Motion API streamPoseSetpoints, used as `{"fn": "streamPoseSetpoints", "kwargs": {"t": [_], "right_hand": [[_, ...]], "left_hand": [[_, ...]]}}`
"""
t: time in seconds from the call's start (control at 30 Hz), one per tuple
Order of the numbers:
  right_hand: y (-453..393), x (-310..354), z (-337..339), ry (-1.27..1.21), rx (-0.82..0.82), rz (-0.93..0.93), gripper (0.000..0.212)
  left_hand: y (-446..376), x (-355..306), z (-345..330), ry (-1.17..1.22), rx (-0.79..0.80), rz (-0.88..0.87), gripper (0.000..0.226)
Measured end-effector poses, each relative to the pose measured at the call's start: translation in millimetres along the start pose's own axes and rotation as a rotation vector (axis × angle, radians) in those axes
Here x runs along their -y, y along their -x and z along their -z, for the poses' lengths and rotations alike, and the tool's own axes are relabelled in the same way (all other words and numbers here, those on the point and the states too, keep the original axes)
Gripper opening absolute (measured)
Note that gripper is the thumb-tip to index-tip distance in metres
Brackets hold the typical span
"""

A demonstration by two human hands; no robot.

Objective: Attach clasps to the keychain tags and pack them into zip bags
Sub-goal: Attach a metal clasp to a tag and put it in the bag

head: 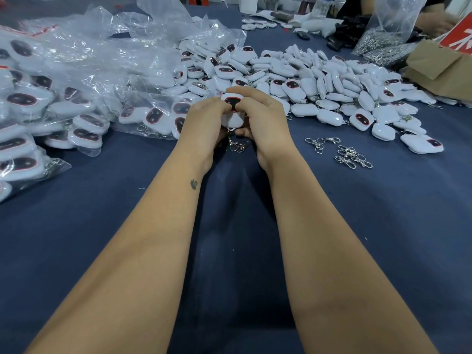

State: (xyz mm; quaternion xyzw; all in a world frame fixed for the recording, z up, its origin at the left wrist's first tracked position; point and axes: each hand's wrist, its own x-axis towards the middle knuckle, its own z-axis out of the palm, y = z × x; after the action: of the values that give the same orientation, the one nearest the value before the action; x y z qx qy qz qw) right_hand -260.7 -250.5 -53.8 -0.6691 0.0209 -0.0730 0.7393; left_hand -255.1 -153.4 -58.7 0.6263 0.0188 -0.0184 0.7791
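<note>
Right at the middle of the blue counter [383, 226], from the head cam, both hands are working on one white keychain tag [232, 116]. Left hand [201, 123] is curling its fingers round the tag's left side, right hand [260, 121] is pinching the top edge from the right, so both are grasping the same tag. It's sitting between them, long axis running away from the person, dark face up top and a metal clasp [238, 145] dangling off the near end, just above the counter.

Loose clasps [351, 157] are lying to the right, nearer the right hand. Bagged tags [63, 98] are piling up on the left, the unbagged heap [332, 85] is spreading behind. My guess is the bagging goes leftward next.

No readable labels; the red card [457, 39] far right is showing white strokes I can't make out.
</note>
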Motion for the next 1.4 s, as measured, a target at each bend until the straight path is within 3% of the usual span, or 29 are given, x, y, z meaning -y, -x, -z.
{"fn": "streamPoseSetpoints", "kwargs": {"t": [0.53, 0.7, 0.8, 0.87, 0.97, 1.1, 1.2, 1.4], "right_hand": [[-4, -2, 1, -0.04, -0.02, -0.013, 0.031], [-4, 1, 1, -0.113, -0.146, -0.016, 0.019], [-4, 4, 4, -0.234, -0.239, -0.035, 0.016], [-5, 5, 6, -0.271, -0.29, -0.045, 0.02], [-6, 4, 7, -0.228, -0.321, -0.034, 0.02], [-6, 5, 6, -0.233, -0.304, -0.026, 0.014], [-4, 6, 5, -0.309, -0.256, -0.032, 0.013], [-3, 7, -1, -0.409, -0.128, -0.027, 0.025]], "left_hand": [[-4, 7, 1, -0.165, 0.007, -0.146, 0.021], [-1, -1, -3, 0.096, -0.059, -0.079, 0.017], [1, -6, -1, 0.156, -0.167, -0.173, 0.025], [4, -5, 2, -0.046, -0.258, -0.274, 0.032], [5, 1, 7, -0.61, -0.374, -0.411, 0.031], [4, 9, 6, -1.172, -0.29, -0.435, 0.031], [6, 9, 5, -1.304, -0.288, -0.422, 0.032], [8, 8, 6, -1.27, -0.302, -0.47, 0.03]]}}
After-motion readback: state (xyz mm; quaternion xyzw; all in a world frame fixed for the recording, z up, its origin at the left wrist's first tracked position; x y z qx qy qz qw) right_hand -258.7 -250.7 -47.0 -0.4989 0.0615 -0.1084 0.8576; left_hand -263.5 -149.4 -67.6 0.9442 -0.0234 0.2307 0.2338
